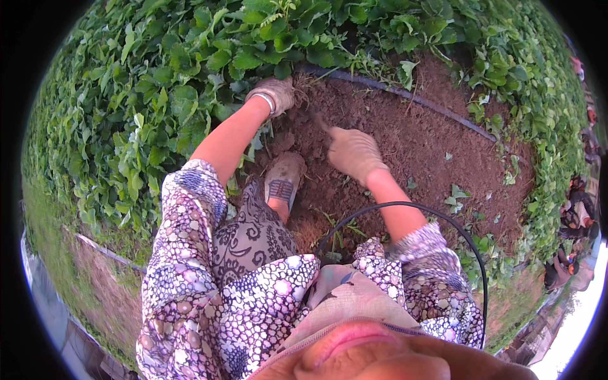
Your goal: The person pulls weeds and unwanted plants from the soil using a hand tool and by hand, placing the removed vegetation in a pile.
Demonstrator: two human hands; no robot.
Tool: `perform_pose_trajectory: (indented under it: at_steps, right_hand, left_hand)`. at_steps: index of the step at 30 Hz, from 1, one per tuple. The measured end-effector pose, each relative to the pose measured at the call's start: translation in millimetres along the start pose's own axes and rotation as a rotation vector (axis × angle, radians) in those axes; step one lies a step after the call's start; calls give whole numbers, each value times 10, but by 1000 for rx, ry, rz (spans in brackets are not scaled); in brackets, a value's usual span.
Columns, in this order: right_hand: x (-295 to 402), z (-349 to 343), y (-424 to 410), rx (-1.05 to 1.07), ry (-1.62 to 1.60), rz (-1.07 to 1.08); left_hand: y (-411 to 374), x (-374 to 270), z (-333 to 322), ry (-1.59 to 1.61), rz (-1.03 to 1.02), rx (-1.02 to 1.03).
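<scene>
My left hand [273,95], in a dirty knit glove, is closed around the base of a leafy plant that looks like strawberry [282,69], at the edge of the green foliage. Thin roots with soil [301,92] show beside its fingers, which are partly hidden. To the right and nearer me, my gloved right hand [354,154] grips a slim hand tool [319,118]. The tool is blurred, so its exact kind is unclear; its tip points toward the roots over the loose brown soil [394,137].
A dark drip-irrigation hose [403,92] crosses the soil beyond my hands. Dense leafy rows [118,95] lie left, ahead and right. My shoe [285,178] stands on the soil. A black cable [468,232] loops by my right arm. Several people [577,213] are at the far right.
</scene>
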State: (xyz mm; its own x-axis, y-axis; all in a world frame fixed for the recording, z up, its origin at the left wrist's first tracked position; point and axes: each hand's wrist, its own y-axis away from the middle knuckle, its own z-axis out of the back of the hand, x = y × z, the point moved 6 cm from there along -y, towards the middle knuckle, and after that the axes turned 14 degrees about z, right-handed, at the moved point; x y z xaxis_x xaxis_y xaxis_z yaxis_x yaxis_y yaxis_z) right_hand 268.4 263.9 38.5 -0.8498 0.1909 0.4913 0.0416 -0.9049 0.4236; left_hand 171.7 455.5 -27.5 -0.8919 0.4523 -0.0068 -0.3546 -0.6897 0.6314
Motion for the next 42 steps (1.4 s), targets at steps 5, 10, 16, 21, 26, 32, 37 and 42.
perform_pose_trajectory:
  at_steps: [5,10,16,21,26,32,37,42]
  right_hand:
    - [-168,-791,-559,-249,-186,73]
    - [-167,-1001,-162,-530,-505,70]
    - [-199,-1156,480,-557,-661,-84]
    - [-449,-764,731,-659,-655,-249]
    - [-364,-468,755,-889,-355,-20]
    - [-883,-50,1149,-220,34,-80]
    - [-1010,714,2287,-142,139,-228]
    - [-1099,902,3171,-702,-7,-259]
  left_hand:
    - [-560,-11,-515,-729,-372,0]
    - [-205,-201,-289,-1005,-576,137]
    - [185,-30,-44,-49,-188,164]
    - [-640,312,-144,280,-410,-4]
    - [-863,115,-296,741,-481,199]
    - [567,-733,235,1386,-415,544]
    - [1291,-1169,337,1310,-476,649]
    - [1776,-2041,-39,1201,-509,889]
